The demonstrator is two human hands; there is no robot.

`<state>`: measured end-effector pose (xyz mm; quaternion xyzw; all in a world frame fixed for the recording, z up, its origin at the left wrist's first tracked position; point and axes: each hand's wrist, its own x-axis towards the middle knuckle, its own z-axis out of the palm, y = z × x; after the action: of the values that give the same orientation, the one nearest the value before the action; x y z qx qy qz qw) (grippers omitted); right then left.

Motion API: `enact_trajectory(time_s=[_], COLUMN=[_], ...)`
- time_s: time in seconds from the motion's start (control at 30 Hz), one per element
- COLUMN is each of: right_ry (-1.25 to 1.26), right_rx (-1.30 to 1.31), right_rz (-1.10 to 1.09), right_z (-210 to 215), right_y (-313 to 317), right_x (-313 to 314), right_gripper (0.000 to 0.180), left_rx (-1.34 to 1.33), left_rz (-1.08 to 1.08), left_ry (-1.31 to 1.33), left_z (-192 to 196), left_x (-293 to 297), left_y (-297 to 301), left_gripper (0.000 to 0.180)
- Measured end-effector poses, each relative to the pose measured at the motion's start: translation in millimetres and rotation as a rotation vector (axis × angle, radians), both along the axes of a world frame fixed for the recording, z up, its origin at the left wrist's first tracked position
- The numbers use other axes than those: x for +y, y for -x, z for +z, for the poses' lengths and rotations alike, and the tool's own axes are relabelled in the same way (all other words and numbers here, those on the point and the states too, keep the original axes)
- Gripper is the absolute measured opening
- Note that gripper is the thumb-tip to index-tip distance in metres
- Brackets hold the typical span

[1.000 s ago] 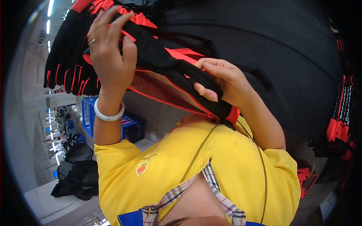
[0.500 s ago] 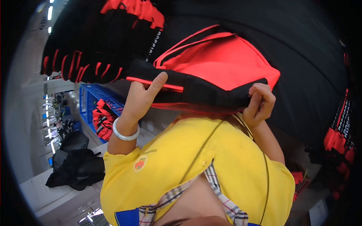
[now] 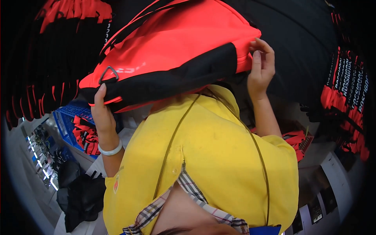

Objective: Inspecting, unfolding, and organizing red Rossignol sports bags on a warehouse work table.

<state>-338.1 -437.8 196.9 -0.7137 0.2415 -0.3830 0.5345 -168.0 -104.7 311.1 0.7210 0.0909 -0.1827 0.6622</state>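
Hands on both ends of a red and black bag (image 3: 176, 51), lifted high over the yellow shirt (image 3: 211, 156). Left hand (image 3: 102, 113), white bracelet (image 3: 111, 150) at its wrist, is closed around the black bottom band with the thumb pressed up beside a metal ring (image 3: 108, 73), so it looks like it carries the weight. Right hand (image 3: 260, 68) pinches the red edge with curled fingers, probably to keep the panel taut. Below the left hand, a blue crate (image 3: 68, 121) holds more red and black pieces.

Left hand (image 3: 102, 113) fingers hidden behind the red-and-black bag (image 3: 176, 51).
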Motion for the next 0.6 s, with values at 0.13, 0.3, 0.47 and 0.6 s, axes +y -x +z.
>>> enact_trajectory(time_s=[0.13,0.3,0.47,0.6], right_ry=[0.049,0.178,0.068,0.020], right_rx=[0.192,0.115,0.048,0.130], right_rz=[0.039,-0.120,0.339,0.708], right_z=[-7,25,87,98], right_y=[14,9,-23,-70], right_x=[-16,13,44,64], right_gripper=[0.032,0.029,0.017,0.013], left_rx=[0.000,0.012,-0.038,0.022], left_rz=[-0.073,-0.302,-0.637,-0.700], left_ry=[0.351,0.379,0.016,0.059], left_z=[-22,-33,0,-15], left_x=[38,6,-47,-56], left_y=[-10,11,22,23], left_gripper=[0.026,0.023,0.032,0.031])
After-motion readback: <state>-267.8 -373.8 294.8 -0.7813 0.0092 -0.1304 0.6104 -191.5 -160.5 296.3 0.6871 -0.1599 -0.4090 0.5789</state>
